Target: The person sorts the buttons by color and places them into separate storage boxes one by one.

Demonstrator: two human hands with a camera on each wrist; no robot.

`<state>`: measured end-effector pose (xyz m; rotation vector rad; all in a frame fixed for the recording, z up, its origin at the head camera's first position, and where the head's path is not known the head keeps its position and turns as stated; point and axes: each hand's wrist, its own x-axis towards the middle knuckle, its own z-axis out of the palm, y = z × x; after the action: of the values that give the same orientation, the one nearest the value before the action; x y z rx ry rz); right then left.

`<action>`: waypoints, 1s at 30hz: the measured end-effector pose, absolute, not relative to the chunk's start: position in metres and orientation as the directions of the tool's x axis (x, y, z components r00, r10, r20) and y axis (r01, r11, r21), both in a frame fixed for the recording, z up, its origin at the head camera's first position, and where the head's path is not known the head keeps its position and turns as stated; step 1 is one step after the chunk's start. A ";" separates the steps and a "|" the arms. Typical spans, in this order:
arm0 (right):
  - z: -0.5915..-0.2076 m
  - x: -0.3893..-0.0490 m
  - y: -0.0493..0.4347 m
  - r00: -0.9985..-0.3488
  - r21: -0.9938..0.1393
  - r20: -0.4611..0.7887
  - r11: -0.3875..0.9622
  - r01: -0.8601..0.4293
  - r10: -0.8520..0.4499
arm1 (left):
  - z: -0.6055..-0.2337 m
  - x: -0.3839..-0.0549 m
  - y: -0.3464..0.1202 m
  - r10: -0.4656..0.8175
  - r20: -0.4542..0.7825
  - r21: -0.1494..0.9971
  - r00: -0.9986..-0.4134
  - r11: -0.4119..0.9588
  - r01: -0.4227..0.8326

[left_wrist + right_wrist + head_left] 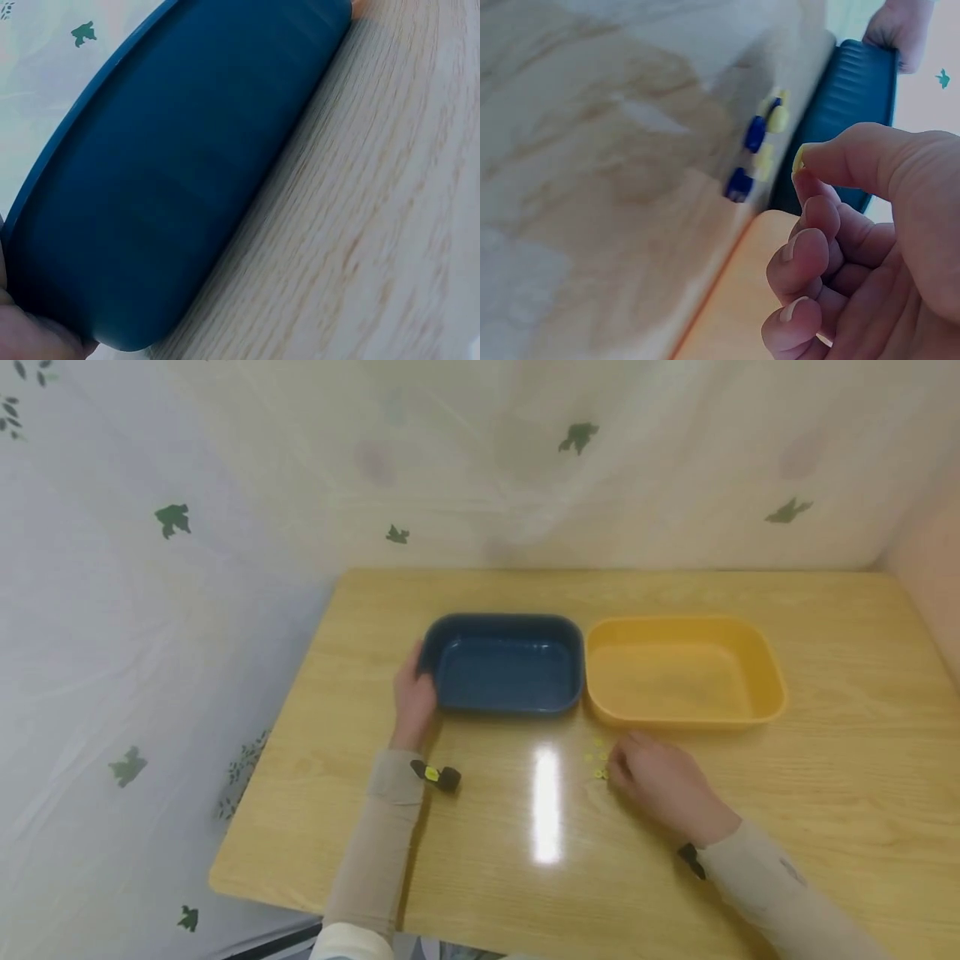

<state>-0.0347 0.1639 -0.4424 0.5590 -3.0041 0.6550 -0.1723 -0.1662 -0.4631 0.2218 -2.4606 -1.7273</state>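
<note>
Two hands are in use, each on a separate thing. A small yellow piece (799,159) is pinched by the right hand (666,783), between thumb and index fingertip, as seen in the right wrist view; the other fingers are curled, with nothing visible in them. The blue container (510,681) is gripped by the left hand (414,700) at its left end.

Step, as judged: pickup of one small piece, with the container steadied meanwhile. For the next move, a firm pinch and a lift above rim height seem to be called for; which container is meant cannot be told. A thin piece like this could be dropped if the pinch were loosened.

Position: the pinched piece is held right at the fingertips, on the near side of the yellow container (675,677), close to its near left corner. Loose yellow pieces (601,773) are spread on the table (480,827) just left of those fingertips. Blue pieces (755,135) are shown among them in the right wrist view, but are not made out from the head. Both containers are set side by side, blue left, yellow right; whether their rims touch cannot be told.
</note>
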 end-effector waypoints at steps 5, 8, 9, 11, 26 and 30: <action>-0.433 -0.034 0.161 -0.933 -0.404 0.093 0.843 -0.355 -0.349 | -0.461 -0.173 -0.165 -0.197 0.016 0.937 -0.980 0.346 -0.054; -0.426 -0.034 0.157 -0.927 -0.400 0.100 0.838 -0.370 -0.362 | -0.460 -0.174 -0.165 -0.195 0.021 0.936 -0.980 0.348 -0.049; -0.423 -0.034 0.156 -0.924 -0.397 0.105 0.837 -0.377 -0.367 | -0.461 -0.174 -0.165 -0.194 0.021 0.937 -0.981 0.345 -0.049; -0.417 -0.036 0.152 -0.918 -0.384 0.122 0.834 -0.395 -0.378 | -0.462 -0.175 -0.166 -0.194 0.017 0.940 -0.981 0.337 -0.051; -0.387 -0.072 0.135 -0.866 -0.320 0.225 0.805 -0.499 -0.448 | -0.471 -0.174 -0.165 -0.180 0.019 0.931 -0.983 0.361 -0.048; -0.381 -0.085 0.130 -0.870 -0.326 0.190 0.806 -0.494 -0.456 | -0.469 -0.173 -0.165 -0.184 0.019 0.930 -0.983 0.365 -0.050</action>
<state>-0.0853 0.1299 -0.3812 0.7617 -2.8879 0.5634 -0.1729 -0.1653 -0.4691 0.2154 -2.4945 -1.6917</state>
